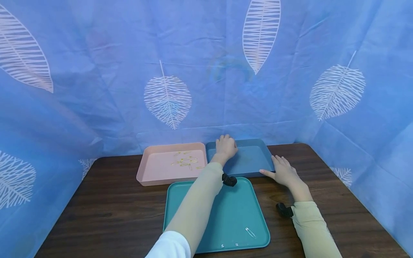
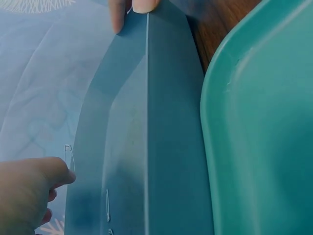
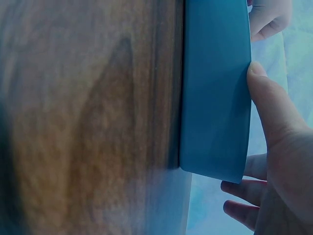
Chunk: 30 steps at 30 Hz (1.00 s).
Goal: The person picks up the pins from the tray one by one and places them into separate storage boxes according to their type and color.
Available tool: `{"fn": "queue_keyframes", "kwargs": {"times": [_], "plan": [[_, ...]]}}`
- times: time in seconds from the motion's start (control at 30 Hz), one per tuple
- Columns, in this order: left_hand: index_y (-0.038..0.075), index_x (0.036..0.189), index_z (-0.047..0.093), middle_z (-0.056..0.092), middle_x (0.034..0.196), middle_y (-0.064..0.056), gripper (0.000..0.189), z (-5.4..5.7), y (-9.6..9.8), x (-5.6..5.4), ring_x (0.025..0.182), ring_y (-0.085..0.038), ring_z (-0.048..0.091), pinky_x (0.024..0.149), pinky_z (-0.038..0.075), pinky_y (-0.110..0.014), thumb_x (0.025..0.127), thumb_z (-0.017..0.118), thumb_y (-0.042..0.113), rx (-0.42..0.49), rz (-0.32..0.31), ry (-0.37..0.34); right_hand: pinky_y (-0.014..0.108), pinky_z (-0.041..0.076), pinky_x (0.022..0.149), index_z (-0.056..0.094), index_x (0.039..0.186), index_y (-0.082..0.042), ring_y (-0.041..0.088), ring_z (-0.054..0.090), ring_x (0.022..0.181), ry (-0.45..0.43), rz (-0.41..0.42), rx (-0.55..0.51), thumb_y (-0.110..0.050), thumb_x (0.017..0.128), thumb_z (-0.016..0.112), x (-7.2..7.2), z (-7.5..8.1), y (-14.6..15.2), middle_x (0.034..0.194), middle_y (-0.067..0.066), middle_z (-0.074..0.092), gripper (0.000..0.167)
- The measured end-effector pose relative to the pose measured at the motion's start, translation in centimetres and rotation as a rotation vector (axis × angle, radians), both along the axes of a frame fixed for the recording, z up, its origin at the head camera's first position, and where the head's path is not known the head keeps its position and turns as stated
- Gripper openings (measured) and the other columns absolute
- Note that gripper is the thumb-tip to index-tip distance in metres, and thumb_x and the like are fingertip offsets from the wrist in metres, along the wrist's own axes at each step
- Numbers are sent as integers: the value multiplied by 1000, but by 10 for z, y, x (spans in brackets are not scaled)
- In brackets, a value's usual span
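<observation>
My left hand [image 1: 226, 147] is over the left part of the blue tray [image 1: 250, 157]. In the left wrist view, its thumb and finger pinch a silver safety pin [image 2: 70, 155] above the tray. Below it, another silver safety pin [image 2: 107, 205] lies inside the blue tray, and part of one more shows at the view's lower edge. My right hand [image 1: 284, 172] rests on the tray's near right corner. Its thumb [image 3: 258, 71] touches the near rim, while the other fingers, spread, reach along the right side. The head view hides the pinched pin behind my left hand.
To the left, a pink tray [image 1: 155, 168] holds several gold safety pins [image 1: 185, 160]. A teal tray [image 1: 232, 211] sits in front under my left forearm, with a silver safety pin [image 1: 250, 233] on it. Blue leaf-patterned cloth [image 1: 206, 89] hangs behind the dark wooden table [image 1: 113, 211].
</observation>
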<state>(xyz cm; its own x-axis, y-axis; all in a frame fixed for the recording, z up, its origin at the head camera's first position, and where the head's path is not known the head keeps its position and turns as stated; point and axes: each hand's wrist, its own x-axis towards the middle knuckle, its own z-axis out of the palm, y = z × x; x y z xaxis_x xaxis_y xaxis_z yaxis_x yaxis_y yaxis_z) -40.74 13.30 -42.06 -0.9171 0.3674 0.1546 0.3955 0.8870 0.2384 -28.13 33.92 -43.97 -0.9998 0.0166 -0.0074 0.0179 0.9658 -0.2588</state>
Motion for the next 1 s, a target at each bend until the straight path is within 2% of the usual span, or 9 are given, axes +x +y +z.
{"fn": "queue_keyframes", "kwargs": {"times": [0.4,0.6,0.8,1.0], "plan": [[25,85,70,58,112,2,19,-3,0,-1,107,-20,49,96,43,-39,98,58,33,0,5,-1,75,25,105,22,150,10,54,16,143,-6,-3,-4,-64,90,54,1,1,-1,154,36,20,101],[26,83,68,58,109,3,21,-4,-1,-1,104,-19,50,94,44,-38,98,57,33,-12,0,24,75,24,105,22,150,10,54,16,142,-3,-3,-9,-64,90,54,0,0,1,154,36,20,101],[24,80,67,58,104,4,22,-3,-6,1,95,-19,48,86,42,-35,99,55,30,10,-43,56,76,24,105,21,151,9,54,15,143,-4,-2,-9,-66,89,53,0,1,2,155,35,20,102],[25,86,71,60,103,4,18,1,-13,9,90,-18,48,79,42,-32,97,57,28,29,-88,110,76,23,105,21,151,10,54,14,143,-10,7,-27,-65,89,53,2,3,0,155,35,19,102]]}}
